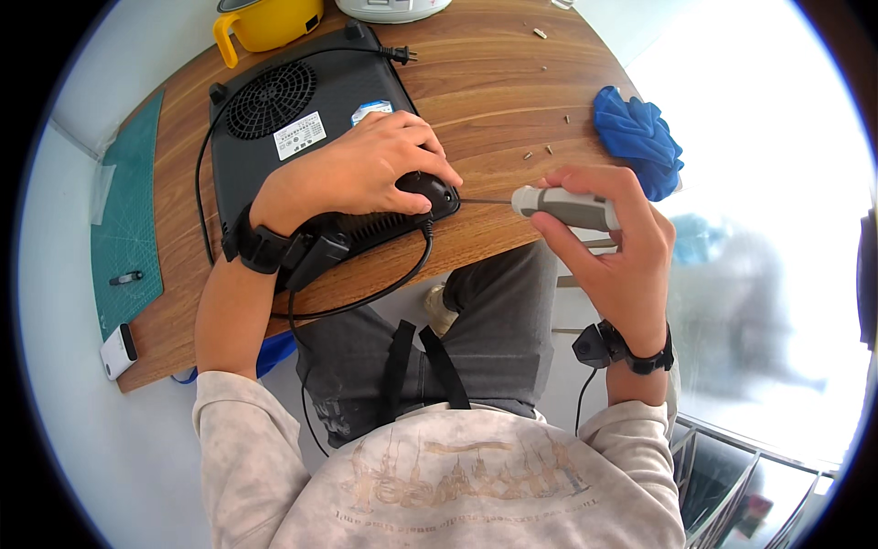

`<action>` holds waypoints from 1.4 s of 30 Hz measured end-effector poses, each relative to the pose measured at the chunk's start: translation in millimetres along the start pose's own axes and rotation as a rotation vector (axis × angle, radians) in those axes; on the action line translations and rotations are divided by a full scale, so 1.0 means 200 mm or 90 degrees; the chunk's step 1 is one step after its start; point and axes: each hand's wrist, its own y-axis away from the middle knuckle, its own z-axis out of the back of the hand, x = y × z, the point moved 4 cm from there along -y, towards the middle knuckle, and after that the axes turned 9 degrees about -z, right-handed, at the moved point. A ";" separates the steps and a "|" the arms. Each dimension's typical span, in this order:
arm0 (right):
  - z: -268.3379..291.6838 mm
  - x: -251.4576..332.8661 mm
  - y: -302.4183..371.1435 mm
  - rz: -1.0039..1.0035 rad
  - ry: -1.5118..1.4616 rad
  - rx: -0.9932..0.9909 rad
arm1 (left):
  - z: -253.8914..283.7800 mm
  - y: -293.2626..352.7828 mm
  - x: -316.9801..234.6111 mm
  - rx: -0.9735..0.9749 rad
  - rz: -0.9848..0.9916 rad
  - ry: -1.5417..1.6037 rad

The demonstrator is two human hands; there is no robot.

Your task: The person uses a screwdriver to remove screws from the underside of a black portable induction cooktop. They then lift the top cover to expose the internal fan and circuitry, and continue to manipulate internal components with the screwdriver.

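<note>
A black induction cooker (251, 174) lies upside down on the wooden table, its round fan grille (272, 99) and labels facing up. My left hand (375, 160) grips its near right corner, thumb and fingers curled around a rounded black part (430, 189). In my right hand (622, 224) is a screwdriver (569, 208) with a white and grey handle. The screwdriver lies nearly level, and its thin shaft runs left to the cooker's corner beside my left fingertips. Whether the tip sits in a screw is too small to tell.
Several small screws or pegs (550, 149) are scattered on the table (494, 101). A blue cloth (637, 137) sits at the right edge. The cooker's cord ends in a plug (400, 55). A yellow pot (270, 20) stands behind; a green cutting mat (128, 229) lies left.
</note>
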 end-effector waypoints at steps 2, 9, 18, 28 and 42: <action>0.01 -0.03 0.03 0.023 0.035 -0.006 | -0.01 0.01 0.01 -0.008 0.006 -0.001; 0.12 -0.12 0.09 0.035 -0.075 -0.112 | 0.00 0.01 0.00 -0.009 0.003 -0.011; 0.01 -0.14 0.19 0.132 -0.095 -0.028 | 0.00 0.00 0.01 -0.010 0.009 -0.011; -0.04 -0.20 0.25 0.122 -0.158 0.000 | -0.01 0.01 0.01 -0.018 0.011 -0.017; -0.01 -0.23 0.24 0.124 -0.158 -0.036 | -0.01 0.00 0.01 -0.009 0.016 -0.014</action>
